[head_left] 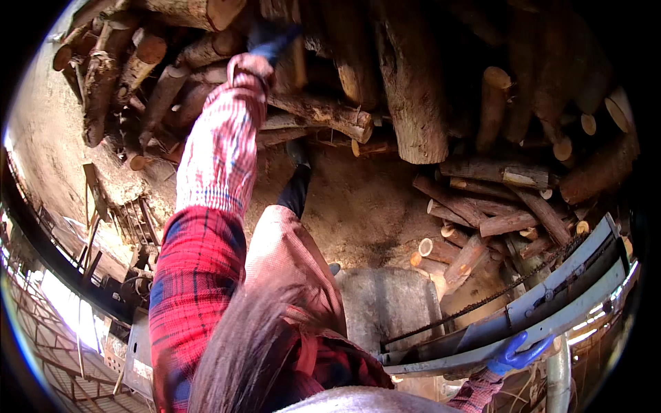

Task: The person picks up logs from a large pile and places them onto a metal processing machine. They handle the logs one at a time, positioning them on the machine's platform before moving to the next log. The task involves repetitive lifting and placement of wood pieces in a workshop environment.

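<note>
At 11 o'clock, I judge the slender log fairly heavy, stiff, rough, best held mid-length; the left hand beside it blurs, its grip I cannot tell; at 4 o'clock, the right hand's fingers stand apart.

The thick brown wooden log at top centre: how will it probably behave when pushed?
The thick brown wooden log is probably heavy, being broader than most brown logs at right. Its rough-looking surface suggests little slipping. Its rounded shape could let it roll.
</note>
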Motion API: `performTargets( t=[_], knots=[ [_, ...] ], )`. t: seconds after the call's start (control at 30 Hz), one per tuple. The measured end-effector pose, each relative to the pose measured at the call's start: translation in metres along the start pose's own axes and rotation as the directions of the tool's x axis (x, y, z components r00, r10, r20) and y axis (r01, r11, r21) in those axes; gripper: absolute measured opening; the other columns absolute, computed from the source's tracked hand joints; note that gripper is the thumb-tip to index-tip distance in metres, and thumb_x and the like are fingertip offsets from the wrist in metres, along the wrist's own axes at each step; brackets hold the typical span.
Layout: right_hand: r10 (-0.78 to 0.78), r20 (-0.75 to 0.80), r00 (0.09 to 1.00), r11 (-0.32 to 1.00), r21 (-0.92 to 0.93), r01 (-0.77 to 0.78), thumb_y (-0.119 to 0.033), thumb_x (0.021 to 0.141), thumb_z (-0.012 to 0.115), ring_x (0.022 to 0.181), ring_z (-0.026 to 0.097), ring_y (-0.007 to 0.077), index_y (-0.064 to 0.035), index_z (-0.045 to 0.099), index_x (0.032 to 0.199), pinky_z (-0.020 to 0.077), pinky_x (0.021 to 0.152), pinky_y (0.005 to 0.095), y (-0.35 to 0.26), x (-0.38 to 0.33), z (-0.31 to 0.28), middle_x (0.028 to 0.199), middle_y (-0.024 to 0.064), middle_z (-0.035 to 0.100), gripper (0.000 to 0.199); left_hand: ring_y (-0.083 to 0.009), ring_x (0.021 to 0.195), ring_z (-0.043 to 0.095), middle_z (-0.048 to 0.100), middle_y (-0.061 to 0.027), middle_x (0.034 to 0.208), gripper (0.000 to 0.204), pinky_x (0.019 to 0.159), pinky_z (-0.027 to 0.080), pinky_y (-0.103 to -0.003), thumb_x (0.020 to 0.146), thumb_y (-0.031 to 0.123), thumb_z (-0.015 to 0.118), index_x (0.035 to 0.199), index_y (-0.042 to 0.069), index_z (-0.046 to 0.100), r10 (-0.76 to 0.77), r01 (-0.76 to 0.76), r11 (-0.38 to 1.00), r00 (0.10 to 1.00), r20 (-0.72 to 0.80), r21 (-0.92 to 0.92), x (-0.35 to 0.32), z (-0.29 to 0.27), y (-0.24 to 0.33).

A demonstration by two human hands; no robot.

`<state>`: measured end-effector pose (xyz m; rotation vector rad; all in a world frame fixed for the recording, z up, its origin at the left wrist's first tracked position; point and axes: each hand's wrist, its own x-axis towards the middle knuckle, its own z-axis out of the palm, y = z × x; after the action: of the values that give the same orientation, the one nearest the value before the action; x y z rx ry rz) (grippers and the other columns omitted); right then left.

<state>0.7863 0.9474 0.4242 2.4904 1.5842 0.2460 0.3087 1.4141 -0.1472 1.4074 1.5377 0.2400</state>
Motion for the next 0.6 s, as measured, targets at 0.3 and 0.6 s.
performTargets(
  t=[0.3, 0.6],
  knots=[
    [0.133, -0.07, 0.989, 0.959, 0.259, -0.111, -0.024, 0.089, 0.066, 0.134, 0.04, 0.0347, 0.0035, 0.04, 0.141, 0.0309, 0.112, 0.0443, -0.022, 0.002, 0.006, 0.145, 0.0221, 0.041, 0.065, -0.024, 0.115, 0.055, 0.062, -0.0134, 0.121, 0.047, 0.102, 0.04, -0.039, 0.088, 0.035, 0.06, 0.12, 0.001, 0.061, 0.201, 0.35, 0.427, 0.863, 0.464, -0.834, -0.264, 0.081, 0.036],
    [-0.122, -0.408, 0.905, 0.964, 0.168, 0.206, -0.044, 0.077, 0.075, 0.125, 0.048, 0.0384, 0.0011, 0.047, 0.135, 0.0375, 0.106, 0.0479, -0.069, -0.021, -0.03, 0.135, 0.0228, 0.05, 0.079, -0.0217, 0.087, 0.068, 0.07, -0.0117, 0.099, 0.045, 0.086, 0.055, -0.039, 0.083, 0.035, 0.07, 0.112, 0.002, 0.062, -0.11, 0.785, 0.176, 0.616, 0.78, -0.595, -0.512, 0.037, 0.163]
  ],
)
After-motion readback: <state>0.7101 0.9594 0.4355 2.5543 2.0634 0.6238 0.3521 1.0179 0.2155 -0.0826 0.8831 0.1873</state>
